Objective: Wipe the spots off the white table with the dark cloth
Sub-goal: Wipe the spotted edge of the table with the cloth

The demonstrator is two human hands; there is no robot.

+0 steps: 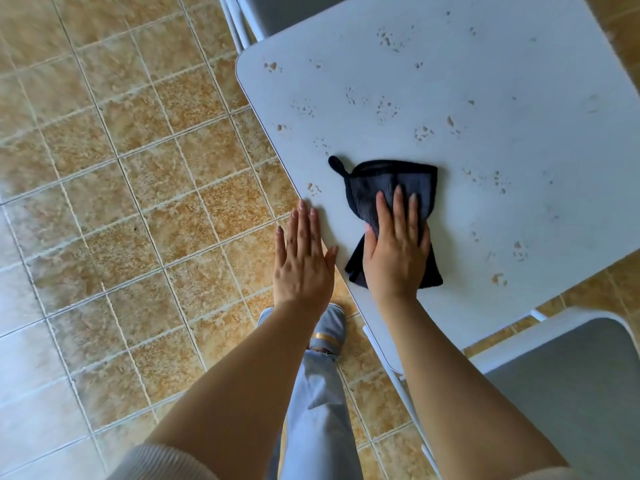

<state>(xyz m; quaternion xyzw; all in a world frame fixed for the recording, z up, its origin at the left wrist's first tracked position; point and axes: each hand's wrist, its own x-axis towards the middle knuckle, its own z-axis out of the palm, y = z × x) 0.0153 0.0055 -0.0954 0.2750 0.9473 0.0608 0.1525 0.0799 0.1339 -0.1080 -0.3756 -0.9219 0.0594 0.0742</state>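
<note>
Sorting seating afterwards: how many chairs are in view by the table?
2. One chair sits at the top edge, beyond the white table; the other chair is at lower right, off the table's near corner. More may lie out of frame.

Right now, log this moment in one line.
right hand: pressing cloth | left hand: open, at table edge | spots: many

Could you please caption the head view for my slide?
Right hand presses a dark cloth on the spotted white table; left hand flat by its edge.
</note>
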